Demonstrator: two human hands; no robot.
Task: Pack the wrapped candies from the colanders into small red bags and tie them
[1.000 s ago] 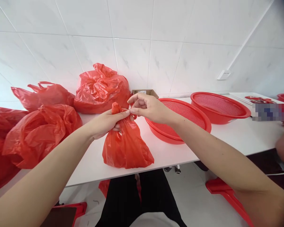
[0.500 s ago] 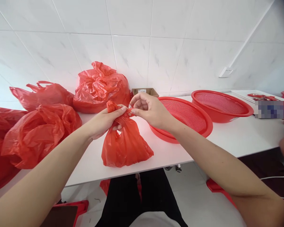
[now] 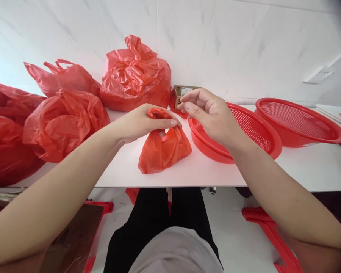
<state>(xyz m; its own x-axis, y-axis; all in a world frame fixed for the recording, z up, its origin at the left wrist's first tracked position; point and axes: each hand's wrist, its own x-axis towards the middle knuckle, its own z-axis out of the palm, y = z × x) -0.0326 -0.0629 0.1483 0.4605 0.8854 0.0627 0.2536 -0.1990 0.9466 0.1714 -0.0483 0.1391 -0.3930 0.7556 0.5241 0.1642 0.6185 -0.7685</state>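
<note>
My left hand (image 3: 156, 121) is closed around the gathered top of a small red plastic bag (image 3: 165, 149). Part of the bag's upper edge loops over the thumb, and a gap shows below it. The lower part of the bag hangs close above or rests on the white table; I cannot tell which. My right hand (image 3: 206, 112) is raised to the right of the bag, its fingers bent and apart with nothing visible in them. Behind its fingertips lies a scrap of red plastic (image 3: 178, 110), partly hidden, beside a small cardboard box (image 3: 184, 91).
Several filled red plastic bags (image 3: 136, 76) crowd the left and back of the white table (image 3: 119, 167). At right stand a red mesh basket (image 3: 213, 151) and a second red basket (image 3: 297, 138). A red stool (image 3: 272, 227) is below the table at right.
My right hand has let go of the bag's top and moved away to the right. My left hand still grips the bag. The view has tilted downward and shifted left.
</note>
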